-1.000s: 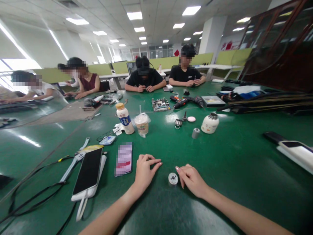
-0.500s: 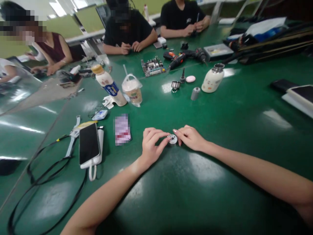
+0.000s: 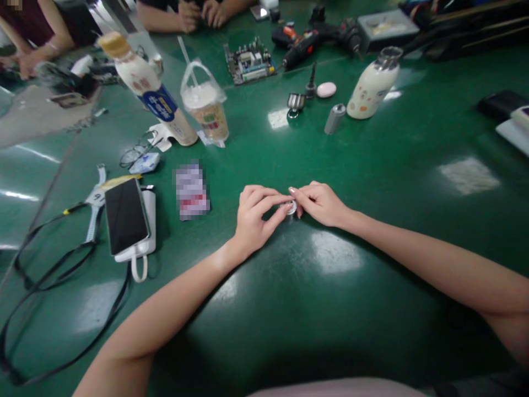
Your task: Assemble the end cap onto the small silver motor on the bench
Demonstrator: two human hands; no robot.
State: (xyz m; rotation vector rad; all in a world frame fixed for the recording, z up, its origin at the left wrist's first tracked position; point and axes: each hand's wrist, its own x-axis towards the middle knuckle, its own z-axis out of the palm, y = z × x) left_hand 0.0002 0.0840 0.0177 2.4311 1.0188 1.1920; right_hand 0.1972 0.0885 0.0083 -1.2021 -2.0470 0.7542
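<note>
A small round silver metal part [image 3: 291,208] is between my two hands, just above or on the green table; whether it touches the top I cannot tell. My left hand [image 3: 257,216] is closed on it from the left, thumb and fingertips pinching it and covering much of its face. On the opposite side, my right hand [image 3: 323,204] has its thumb and bent fingers at the part's edge, also closed on it. Beyond the hands stand a grey metal cylinder [image 3: 335,119] and a shiny metal piece with a ring [image 3: 295,103].
At the left lie a phone [image 3: 126,216] on a white power bank, a looped black strap [image 3: 103,325] and a blurred purple card [image 3: 192,190]. Farther back are a tilted bottle [image 3: 151,96], a drink cup [image 3: 209,113], a circuit board [image 3: 250,63], a power drill [image 3: 301,48] and a cream flask [image 3: 372,85].
The view has tipped downward, so the table things sit higher in the picture and the co-workers are mostly cut off. My left fingers now cover more of the metal part.
</note>
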